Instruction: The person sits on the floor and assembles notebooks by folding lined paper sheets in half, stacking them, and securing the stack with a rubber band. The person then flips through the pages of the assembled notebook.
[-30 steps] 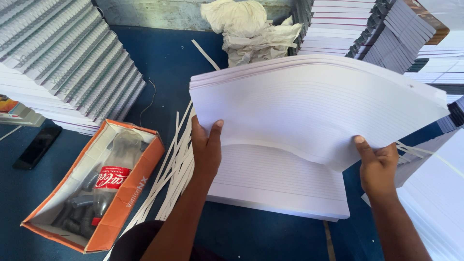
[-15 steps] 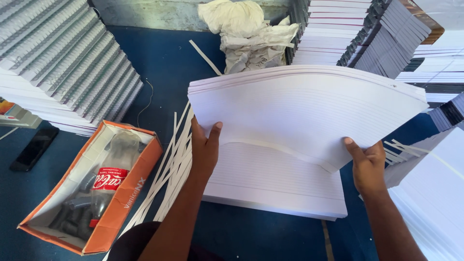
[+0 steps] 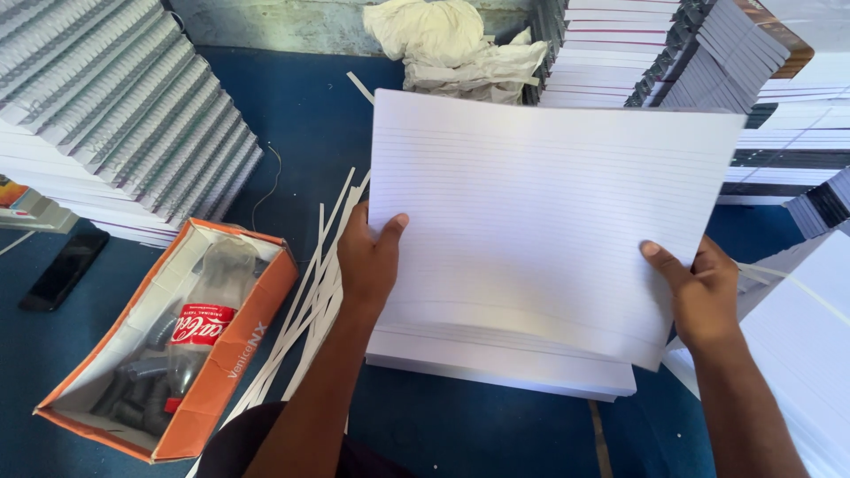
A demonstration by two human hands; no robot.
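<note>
two hands up, both clamped on one bundle of ruled sheets (image 3: 540, 221): left hand (image 3: 367, 265) pinching its edge at nine o'clock, thumb on top, right hand (image 3: 699, 292) gripping at four o'clock. the bundle's held tilted above one flat ream of paper (image 3: 496, 363) at six o'clock. at eight o'clock, one orange cardboard box (image 3: 221, 389) with one plastic bottle (image 3: 199, 323) lying inside; a fan of white paper strips (image 3: 310, 301) sits between box and ream. one black phone (image 3: 64, 270) at nine o'clock. all on a blue tabletop (image 3: 310, 124). further out, spiral-bound notebook stacks (image 3: 115, 115) at ten o'clock, more stacks (image 3: 655, 53) at one o'clock, one crumpled cloth (image 3: 456, 44) at twelve against a pale wall.
</note>
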